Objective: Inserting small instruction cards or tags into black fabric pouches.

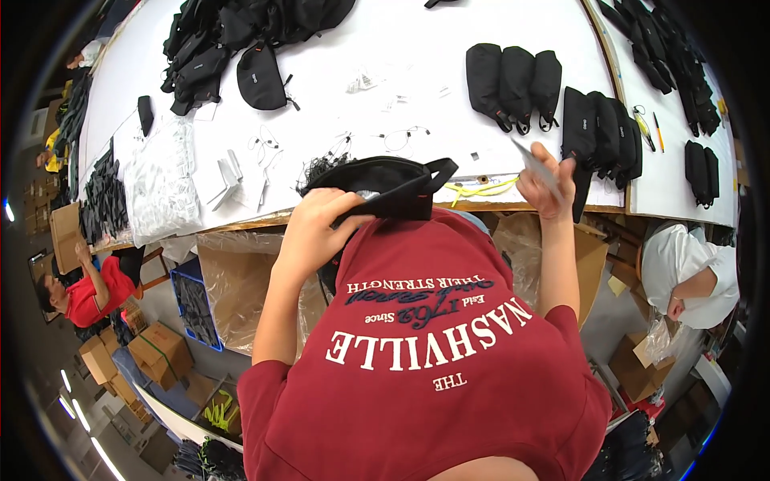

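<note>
A black zip pouch with a side loop is at the table's front edge, close to my body. My left hand grips its left end, fingers over the rim of the gaping mouth; something pale shows inside. To the right, my right hand is raised apart from the pouch and pinches a thin grey-white card. Behind the pouch lies a tangle of black cords with small tags. Folded white paper slips lie left of the cords.
Black pouches are heaped at the far left and stand in rows on the right. Clear plastic bags cover the left side. A yellow strap lies along the front edge. Co-workers are at left and right.
</note>
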Demonstrator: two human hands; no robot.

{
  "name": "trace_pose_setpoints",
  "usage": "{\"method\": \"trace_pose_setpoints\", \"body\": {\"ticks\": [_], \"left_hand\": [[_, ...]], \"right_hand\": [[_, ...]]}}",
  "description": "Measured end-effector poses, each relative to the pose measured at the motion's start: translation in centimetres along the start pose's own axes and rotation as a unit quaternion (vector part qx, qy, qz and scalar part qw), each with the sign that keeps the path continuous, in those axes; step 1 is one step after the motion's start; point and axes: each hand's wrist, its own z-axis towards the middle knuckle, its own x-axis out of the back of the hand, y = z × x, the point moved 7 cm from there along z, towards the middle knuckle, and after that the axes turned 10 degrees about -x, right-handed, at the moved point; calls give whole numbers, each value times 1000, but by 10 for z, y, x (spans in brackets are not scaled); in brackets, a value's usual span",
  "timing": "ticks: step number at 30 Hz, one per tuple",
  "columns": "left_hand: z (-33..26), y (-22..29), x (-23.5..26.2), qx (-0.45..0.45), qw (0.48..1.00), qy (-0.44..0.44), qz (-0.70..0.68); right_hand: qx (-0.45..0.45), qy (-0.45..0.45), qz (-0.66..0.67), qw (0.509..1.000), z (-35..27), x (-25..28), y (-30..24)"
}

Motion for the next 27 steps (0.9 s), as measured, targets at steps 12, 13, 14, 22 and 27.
{"method": "trace_pose_setpoints", "body": {"ticks": [12, 13, 14, 22, 27], "left_hand": [[27, 40, -25, -92, 994, -66, 5], [27, 40, -25, -88, 994, -70, 5], [26, 40, -25, -87, 994, -69, 6], [20, 38, -24, -83, 995, -55, 27], [28, 33, -21, -66, 994, -59, 64]], "right_hand": [[-22, 389, 104, 915, 68, 44, 71], [-23, 347, 100, 932, 72, 36, 72], [-23, 345, 99, 933, 72, 33, 73], [154, 489, -270, 815, 54, 27, 13], [84, 305, -530, 786, 64, -66, -9]]}}
